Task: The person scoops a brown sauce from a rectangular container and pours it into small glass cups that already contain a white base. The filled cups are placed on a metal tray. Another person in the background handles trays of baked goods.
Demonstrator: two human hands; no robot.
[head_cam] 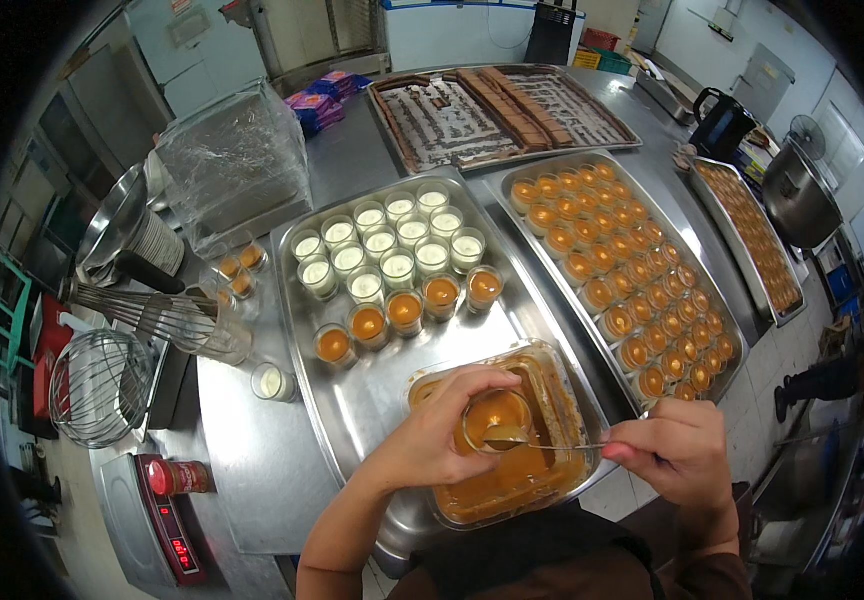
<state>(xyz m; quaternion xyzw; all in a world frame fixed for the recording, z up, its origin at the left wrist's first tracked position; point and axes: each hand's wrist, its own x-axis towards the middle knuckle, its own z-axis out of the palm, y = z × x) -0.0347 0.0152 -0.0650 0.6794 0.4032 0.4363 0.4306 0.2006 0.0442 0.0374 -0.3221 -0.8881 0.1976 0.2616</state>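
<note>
My left hand (443,431) is wrapped around a clear dessert cup (498,412) with an orange-brown layer on top. Pinched in my right hand (676,454) is the thin handle of a metal spoon (505,437), its bowl at the cup's near rim. Both are over a clear rectangular container (573,390) of caramel-coloured sauce (488,491). That container rests on the near end of a metal tray (432,330). Farther up this tray stand rows of cups with a white filling (397,266). Several caramel-topped cups (404,311) form the row nearest me.
A second tray of caramel-topped cups (623,281) lies to the right. Behind is a baking sheet with brown cake strips (503,105). Along the left are a lone white-filled cup (273,382), a balloon whisk (101,386), a jar with a red lid (176,477) and a digital scale (135,517).
</note>
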